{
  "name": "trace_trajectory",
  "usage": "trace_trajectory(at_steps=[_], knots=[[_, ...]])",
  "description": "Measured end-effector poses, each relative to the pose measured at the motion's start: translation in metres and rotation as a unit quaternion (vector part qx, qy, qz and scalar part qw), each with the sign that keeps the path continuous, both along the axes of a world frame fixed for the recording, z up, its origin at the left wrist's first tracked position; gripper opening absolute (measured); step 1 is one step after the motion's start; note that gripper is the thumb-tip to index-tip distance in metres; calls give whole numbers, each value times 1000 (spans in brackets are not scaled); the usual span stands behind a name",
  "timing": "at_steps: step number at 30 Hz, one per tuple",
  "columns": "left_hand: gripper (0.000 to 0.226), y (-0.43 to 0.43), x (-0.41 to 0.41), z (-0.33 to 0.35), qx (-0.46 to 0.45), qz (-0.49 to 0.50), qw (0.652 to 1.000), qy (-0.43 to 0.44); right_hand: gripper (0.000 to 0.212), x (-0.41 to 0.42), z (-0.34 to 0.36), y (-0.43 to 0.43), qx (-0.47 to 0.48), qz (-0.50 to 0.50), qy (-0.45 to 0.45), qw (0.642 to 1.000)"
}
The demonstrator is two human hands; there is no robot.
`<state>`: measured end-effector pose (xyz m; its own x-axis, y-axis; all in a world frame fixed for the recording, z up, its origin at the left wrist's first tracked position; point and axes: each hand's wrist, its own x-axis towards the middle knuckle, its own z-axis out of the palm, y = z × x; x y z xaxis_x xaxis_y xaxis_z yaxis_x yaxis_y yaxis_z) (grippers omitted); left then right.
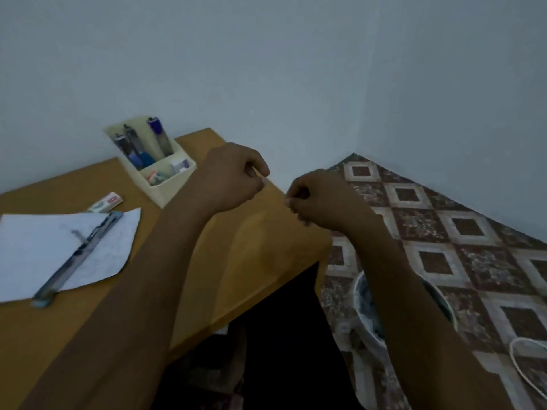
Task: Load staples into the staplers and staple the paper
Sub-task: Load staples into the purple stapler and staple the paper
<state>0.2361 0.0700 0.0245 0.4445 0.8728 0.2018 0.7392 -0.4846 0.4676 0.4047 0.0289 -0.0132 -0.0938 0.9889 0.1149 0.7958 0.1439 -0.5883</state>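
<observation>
A blue stapler (80, 253) lies opened out flat across a white sheet of paper (35, 250) on the left of the wooden desk (260, 250). A small white staple box (106, 201) sits just behind the paper. My left hand (233, 176) and my right hand (319, 199) hover close together over the desk's right edge, far from the stapler. Both have their fingers curled with thumb against forefinger. I cannot make out anything between the fingertips.
A cream desk organiser (154, 161) with pens and small boxes stands at the back against the wall. Right of the desk is patterned floor (461, 232), with a round bin (367, 309) and a white cable (527, 359) on it.
</observation>
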Motion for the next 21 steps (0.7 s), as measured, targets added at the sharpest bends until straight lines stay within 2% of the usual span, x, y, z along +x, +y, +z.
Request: trace_trajectory(at_steps=[10, 17, 21], knots=[[10, -8, -181, -11, -9, 199, 979, -50, 13, -182, 0, 55, 27, 179, 55, 982], [13, -7, -264, -38, -37, 283, 954, -90, 22, -255, -19, 102, 109, 293, -13, 950], [15, 5, -282, -50, -60, 302, 943, -125, 37, -281, -24, 135, 108, 296, -94, 944]])
